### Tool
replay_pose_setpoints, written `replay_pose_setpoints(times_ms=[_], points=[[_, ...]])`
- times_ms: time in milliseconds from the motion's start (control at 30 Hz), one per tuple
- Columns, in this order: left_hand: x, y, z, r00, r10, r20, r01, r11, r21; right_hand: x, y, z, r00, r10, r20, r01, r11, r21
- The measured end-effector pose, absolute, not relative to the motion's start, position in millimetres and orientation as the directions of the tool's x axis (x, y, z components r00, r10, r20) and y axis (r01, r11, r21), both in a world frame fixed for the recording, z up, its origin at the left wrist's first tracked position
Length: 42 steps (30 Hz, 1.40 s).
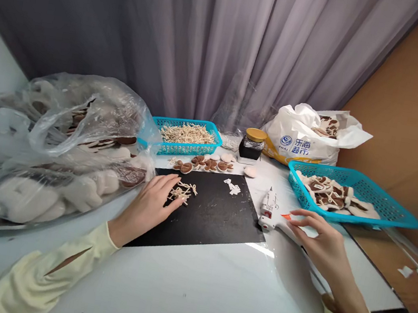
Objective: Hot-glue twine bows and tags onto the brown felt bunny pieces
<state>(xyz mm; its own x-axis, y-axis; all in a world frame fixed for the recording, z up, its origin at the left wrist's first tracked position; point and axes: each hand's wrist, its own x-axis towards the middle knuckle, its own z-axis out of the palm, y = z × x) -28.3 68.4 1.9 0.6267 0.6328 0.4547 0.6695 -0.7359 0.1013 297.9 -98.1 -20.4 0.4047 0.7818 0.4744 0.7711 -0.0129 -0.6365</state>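
My left hand (155,202) rests over the left part of a black mat (211,210), fingers stretched and thumb apart. Beside its fingertips and thumb lies a small heap of cream cord bows (181,192), partly covered by the hand. At the right, my right hand (324,248) is over the handle of a white glue gun (270,217), which lies on the table with its nozzle pointing away. Its loosely extended fingers reach the orange trigger (286,216) without visibly wrapping round the handle. Small white labels (231,186) lie on the mat's far right.
Brown and white plush pieces (211,164) line the mat's far edge. Behind stand a blue basket (190,149) of cord bows and a dark jar (251,146). A large clear bag (51,162) fills the left; a blue basket (388,208) and white bag (297,131) stand right.
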Motion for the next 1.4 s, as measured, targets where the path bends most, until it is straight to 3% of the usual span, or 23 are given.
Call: replay_pose_setpoints(times_ms=[133, 267, 433, 633, 767, 1000, 1167, 1400], points=[[4.2, 92.9, 21.7, 0.729, 0.575, 0.372, 0.628, -0.778, -0.028, 292.4, -98.1, -22.3, 0.385, 0.814, 0.435, 0.738, 0.011, -0.674], [45.0, 131.3, 25.9, 0.761, 0.567, 0.315, 0.617, -0.782, -0.084, 288.3, -101.9, -25.1, 0.436, 0.774, 0.460, 0.697, 0.033, -0.717], [76.7, 158.3, 14.0, 0.779, 0.569, 0.263, 0.616, -0.772, -0.154, 287.1, -99.0, -30.6, 0.377, 0.780, 0.499, 0.668, 0.145, -0.730], [103.7, 166.9, 21.4, 0.891, 0.414, 0.185, 0.451, -0.853, -0.263, 286.6, -95.2, -29.8, 0.365, 0.757, 0.543, 0.665, 0.196, -0.721], [121.0, 177.1, 22.4, 0.931, 0.352, 0.097, 0.365, -0.880, -0.304, 282.5, -100.4, -20.8, 0.399, 0.774, 0.491, 0.513, 0.255, -0.820], [119.8, 163.2, 20.8, 0.939, 0.326, 0.111, 0.344, -0.861, -0.376, 278.2, -107.8, -3.5, 0.429, 0.844, 0.322, 0.145, 0.287, -0.947], [98.2, 127.7, 37.0, 0.946, 0.293, 0.139, 0.325, -0.854, -0.407, 271.9, -110.3, 7.7, 0.421, 0.870, 0.255, -0.071, 0.312, -0.947], [66.9, 63.9, 24.3, 0.951, 0.276, 0.140, 0.310, -0.855, -0.416, 258.8, -111.1, 7.3, 0.401, 0.867, 0.295, -0.187, 0.393, -0.900]])
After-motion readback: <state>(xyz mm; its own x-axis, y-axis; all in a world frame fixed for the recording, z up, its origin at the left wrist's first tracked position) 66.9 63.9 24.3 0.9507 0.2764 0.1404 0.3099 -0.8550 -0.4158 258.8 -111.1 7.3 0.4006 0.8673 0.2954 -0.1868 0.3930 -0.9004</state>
